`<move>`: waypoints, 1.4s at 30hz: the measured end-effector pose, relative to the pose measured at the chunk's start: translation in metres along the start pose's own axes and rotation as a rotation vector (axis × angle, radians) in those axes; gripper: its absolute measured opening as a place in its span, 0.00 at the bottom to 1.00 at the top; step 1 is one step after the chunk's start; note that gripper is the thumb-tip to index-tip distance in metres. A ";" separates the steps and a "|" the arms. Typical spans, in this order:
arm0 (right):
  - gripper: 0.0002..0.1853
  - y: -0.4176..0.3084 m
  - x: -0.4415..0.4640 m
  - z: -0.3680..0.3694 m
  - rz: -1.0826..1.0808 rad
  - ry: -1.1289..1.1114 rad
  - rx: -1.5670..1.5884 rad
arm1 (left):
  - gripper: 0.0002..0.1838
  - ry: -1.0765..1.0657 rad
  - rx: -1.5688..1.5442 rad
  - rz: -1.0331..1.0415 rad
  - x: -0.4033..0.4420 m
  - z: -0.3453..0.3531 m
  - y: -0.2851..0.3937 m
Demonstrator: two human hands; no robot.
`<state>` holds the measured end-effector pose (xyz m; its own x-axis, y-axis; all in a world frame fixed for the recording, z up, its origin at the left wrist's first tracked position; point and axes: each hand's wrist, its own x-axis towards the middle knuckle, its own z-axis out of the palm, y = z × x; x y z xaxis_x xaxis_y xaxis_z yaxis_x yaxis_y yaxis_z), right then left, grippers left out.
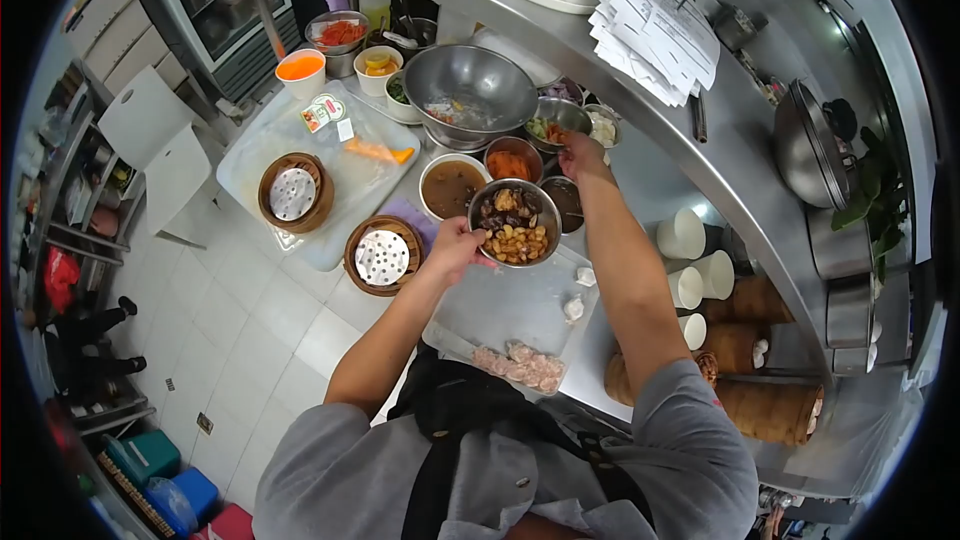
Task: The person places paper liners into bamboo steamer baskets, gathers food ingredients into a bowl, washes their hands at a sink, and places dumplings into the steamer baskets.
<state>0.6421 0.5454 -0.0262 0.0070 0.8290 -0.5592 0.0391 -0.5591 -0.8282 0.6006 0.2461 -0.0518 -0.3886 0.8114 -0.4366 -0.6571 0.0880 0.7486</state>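
On the near side of the large steel bowl (470,70), the left hand (458,248) clamps a bowl of brown pieces (551,212), best kept level; the right hand (582,155), grip unclear, reaches the vegetable bowl (570,112) at its right.

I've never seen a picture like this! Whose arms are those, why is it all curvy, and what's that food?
There's no robot here, just a person working with bare hands. There is one picture, from a camera on their head that looks down, so you see almost what they see. The lens seems to bend things.

The left hand holds a metal bowl of shiny brown and golden food. The right hand is at a smaller bowl of chopped bits; its fingers are partly hidden, so I can't tell if they grip anything.

Nearby are a big bowl, two round baskets and a shallow tray with pale pink food.
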 end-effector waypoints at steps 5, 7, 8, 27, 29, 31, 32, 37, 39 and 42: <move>0.14 -0.022 -0.060 -0.005 -0.047 0.004 0.085 | 0.02 -0.007 0.005 0.041 0.029 0.011 -0.008; 0.16 -0.025 -0.059 -0.003 -0.027 0.034 -0.079 | 0.07 -0.048 0.075 -0.009 0.024 0.021 -0.001; 0.16 -0.026 -0.058 0.002 -0.007 0.065 0.046 | 0.08 -0.072 0.041 -0.012 0.031 0.019 -0.007; 0.09 -0.081 -0.033 -0.083 -0.073 -0.285 -0.328 | 0.17 0.121 -0.359 0.096 0.168 0.141 0.015; 0.10 -0.074 -0.033 -0.075 0.032 -0.258 -0.173 | 0.11 0.028 -0.408 -0.016 0.128 0.140 0.007; 0.11 -0.065 -0.049 -0.069 0.050 -0.332 -0.139 | 0.06 0.001 -0.370 0.025 0.056 0.133 -0.009; 0.11 -0.065 -0.064 -0.066 0.058 -0.405 -0.107 | 0.06 -0.112 -0.298 0.062 0.037 0.118 -0.038; 0.13 -0.031 -0.173 -0.106 -0.127 -0.567 -0.110 | 0.07 -0.356 -0.050 -0.186 -0.138 0.013 -0.067; 0.15 -0.012 -0.199 -0.132 -0.205 -0.690 -0.093 | 0.06 -0.197 0.050 -0.228 -0.180 -0.031 -0.076; 0.15 0.020 -0.213 -0.153 -0.102 -0.784 -0.020 | 0.04 0.142 0.230 -0.164 -0.211 -0.080 -0.071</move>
<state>0.7940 0.3598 0.0820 -0.7037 0.6186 -0.3495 0.0200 -0.4745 -0.8800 0.6771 0.0221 -0.0525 -0.3865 0.6880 -0.6142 -0.5615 0.3528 0.7485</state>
